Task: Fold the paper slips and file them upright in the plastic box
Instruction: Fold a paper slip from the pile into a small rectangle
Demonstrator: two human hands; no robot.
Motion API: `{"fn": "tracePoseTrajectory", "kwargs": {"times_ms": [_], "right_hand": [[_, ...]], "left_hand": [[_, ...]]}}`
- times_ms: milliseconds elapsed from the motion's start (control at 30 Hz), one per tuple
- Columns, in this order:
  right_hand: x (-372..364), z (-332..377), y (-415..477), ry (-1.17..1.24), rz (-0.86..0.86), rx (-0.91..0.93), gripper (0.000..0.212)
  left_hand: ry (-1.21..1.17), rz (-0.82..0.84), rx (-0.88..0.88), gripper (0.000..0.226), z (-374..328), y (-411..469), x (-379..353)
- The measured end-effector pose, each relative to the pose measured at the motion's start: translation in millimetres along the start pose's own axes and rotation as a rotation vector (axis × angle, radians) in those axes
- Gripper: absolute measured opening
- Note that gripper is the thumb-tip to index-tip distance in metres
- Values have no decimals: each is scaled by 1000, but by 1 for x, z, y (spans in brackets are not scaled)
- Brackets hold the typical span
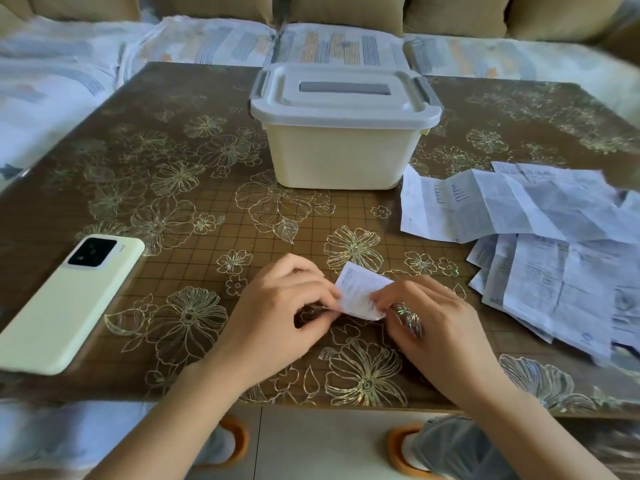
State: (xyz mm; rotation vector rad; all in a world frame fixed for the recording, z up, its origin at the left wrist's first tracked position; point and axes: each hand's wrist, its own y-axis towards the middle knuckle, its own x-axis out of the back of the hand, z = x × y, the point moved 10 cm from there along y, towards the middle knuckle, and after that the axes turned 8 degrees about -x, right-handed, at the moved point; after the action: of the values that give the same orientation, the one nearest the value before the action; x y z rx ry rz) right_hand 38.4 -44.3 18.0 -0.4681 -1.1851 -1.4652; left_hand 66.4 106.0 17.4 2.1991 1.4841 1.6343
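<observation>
Slip (362, 292) was small, already folded down, and held just above the table (180, 209) near the front edge, pinched from both sides. Left hand (277, 313) had thumb and fingertips clamped on its left edge; right hand (436, 327) was pinched on the lower right corner. Neither hand was free.

The slip's long axis ran away from the person, leaning slightly right, with the top end free and sticking up past both grips.

Plastic box (341, 157) sat straight ahead of the slip, well apart from it, with the lid (346, 98) on. There was a dark rectangle in the lid top; couldn't tell whether it was a slot or a handle recess. Both hands were about equally far from the box.

My read: the fold wasn't finished and one hand must let go to open the lid before filing.

Pile of unfolded slips (554, 265) lay to the right, nearer the right hand. Phone (65, 306) lay face down at far left.
</observation>
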Motion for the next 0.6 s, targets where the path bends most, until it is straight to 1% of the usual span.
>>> {"fn": "tracePoseTrajectory", "kwargs": {"times_ms": [67,133,167,233,300,367,467,600], "right_hand": [[-1,0,-3,-48,31,17,16],[2,-1,-5,-83,33,17,8],[3,-2,-6,-85,22,5,9],[5,-8,-6,-53,7,-41,21],[6,-16,-6,2,-11,-118,33],[5,-24,-6,24,-43,-218,39],[3,-29,-7,-29,-109,-335,38],[2,-27,-10,-138,-163,-448,30]], "left_hand": [[88,-5,-55,7,-16,-2,-2],[123,-27,-47,8,-24,-5,-3],[121,-46,-13,10,-23,-6,-3],[93,-75,96,15,-15,-7,-5],[57,-97,216,22,-2,-8,-6],[38,-122,301,27,6,-7,-7],[74,-162,358,26,9,-4,-7],[169,-146,390,22,9,-1,-9]]}}
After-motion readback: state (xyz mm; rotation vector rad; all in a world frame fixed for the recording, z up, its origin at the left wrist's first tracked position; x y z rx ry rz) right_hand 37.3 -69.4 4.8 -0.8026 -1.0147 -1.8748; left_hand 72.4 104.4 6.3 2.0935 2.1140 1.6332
